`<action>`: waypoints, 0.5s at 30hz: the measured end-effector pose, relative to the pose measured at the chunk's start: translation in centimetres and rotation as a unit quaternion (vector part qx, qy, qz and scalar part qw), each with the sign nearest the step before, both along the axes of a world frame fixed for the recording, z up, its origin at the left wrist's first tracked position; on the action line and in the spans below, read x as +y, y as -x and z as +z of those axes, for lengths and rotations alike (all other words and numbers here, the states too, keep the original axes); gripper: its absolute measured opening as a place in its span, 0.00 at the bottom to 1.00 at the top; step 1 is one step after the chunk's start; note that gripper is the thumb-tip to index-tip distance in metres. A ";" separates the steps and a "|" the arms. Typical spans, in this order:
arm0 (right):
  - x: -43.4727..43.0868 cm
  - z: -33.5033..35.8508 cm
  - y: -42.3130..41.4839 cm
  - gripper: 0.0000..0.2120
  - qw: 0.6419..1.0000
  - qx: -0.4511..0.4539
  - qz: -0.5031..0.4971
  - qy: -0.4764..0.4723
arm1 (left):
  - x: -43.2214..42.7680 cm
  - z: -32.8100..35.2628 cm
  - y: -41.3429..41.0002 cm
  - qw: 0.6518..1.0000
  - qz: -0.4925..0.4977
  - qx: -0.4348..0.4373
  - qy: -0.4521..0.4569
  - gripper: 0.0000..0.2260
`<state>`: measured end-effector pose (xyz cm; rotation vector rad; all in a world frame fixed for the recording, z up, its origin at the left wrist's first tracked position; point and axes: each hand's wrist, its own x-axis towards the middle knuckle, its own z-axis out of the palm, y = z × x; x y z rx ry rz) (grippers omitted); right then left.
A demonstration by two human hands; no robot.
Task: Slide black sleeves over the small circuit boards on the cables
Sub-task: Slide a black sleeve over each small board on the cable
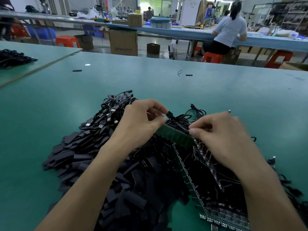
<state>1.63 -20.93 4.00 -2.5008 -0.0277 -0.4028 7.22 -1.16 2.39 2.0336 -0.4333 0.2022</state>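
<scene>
A heap of flat black sleeves [93, 165] covers the green table in front of me. Black cables with USB plugs [106, 117] lie behind it. My left hand [140, 124] pinches a black sleeve [170, 114] between thumb and forefinger, above a strip of small green circuit boards [175, 135]. My right hand [223, 137] pinches the right end of that strip, where thin black wires meet it. Another strip of boards [188, 179] runs toward me over a tangle of wired boards [221, 197].
Two loose black sleeves [77, 70] [189, 75] and a bit of wire [179, 73] lie farther out on the green table [233, 90]. A pile of black cables [13, 57] sits at the far left. A person sits at a distant bench [228, 30], with cardboard boxes and red stools around.
</scene>
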 end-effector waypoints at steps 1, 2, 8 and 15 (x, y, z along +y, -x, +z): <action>0.2 0.2 0.0 0.03 0.999 -0.037 -0.001 -0.037 | 0.0 0.0 0.1 1.000 -0.024 0.004 -0.003 0.08; 0.3 0.4 0.0 0.04 0.995 -0.067 0.007 -0.074 | 0.0 0.0 0.1 0.999 -0.052 0.007 -0.010 0.11; 1.9 1.2 0.7 0.08 0.952 -0.143 0.163 -0.218 | -1.3 0.0 0.6 0.986 -0.137 -0.090 -0.034 0.06; 1.6 1.2 0.7 0.16 0.951 -0.164 0.106 -0.238 | -1.2 0.6 0.3 0.975 0.078 -0.032 0.206 0.18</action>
